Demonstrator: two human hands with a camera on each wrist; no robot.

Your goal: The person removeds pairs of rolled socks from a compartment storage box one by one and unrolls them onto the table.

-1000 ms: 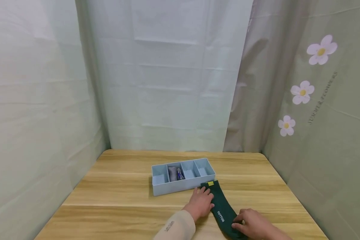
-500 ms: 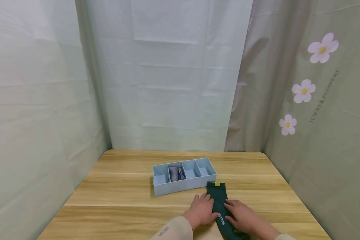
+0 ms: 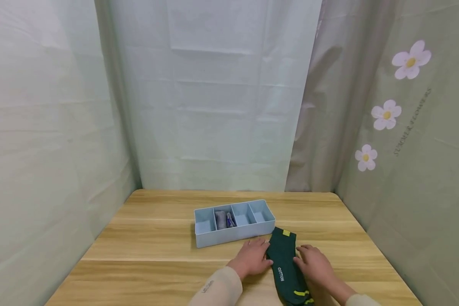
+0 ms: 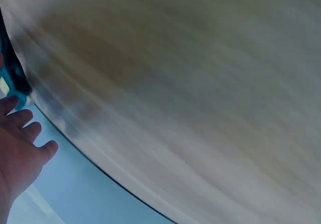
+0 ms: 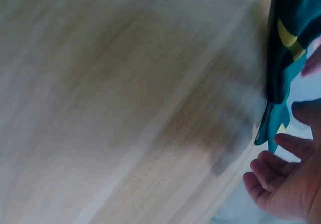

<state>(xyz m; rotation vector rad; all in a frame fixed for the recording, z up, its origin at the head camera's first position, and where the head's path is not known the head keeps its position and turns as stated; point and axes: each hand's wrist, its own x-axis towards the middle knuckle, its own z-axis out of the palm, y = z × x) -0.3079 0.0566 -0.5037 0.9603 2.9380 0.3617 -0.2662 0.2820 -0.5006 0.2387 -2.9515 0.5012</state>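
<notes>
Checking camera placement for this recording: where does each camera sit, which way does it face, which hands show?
Head: worn on the head, facing forward and down at divided box, green sock and table; left hand, right hand and sleeves show.
Left wrist: on that wrist, facing its work, mostly table; left hand at lower left.
Right wrist: likewise; right hand at lower right.
Both wrist views share green sock and table.

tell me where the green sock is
In the head view, the green sock lies right of centre on the table, between the left hand and right hand, by the right end of the blue box.
</notes>
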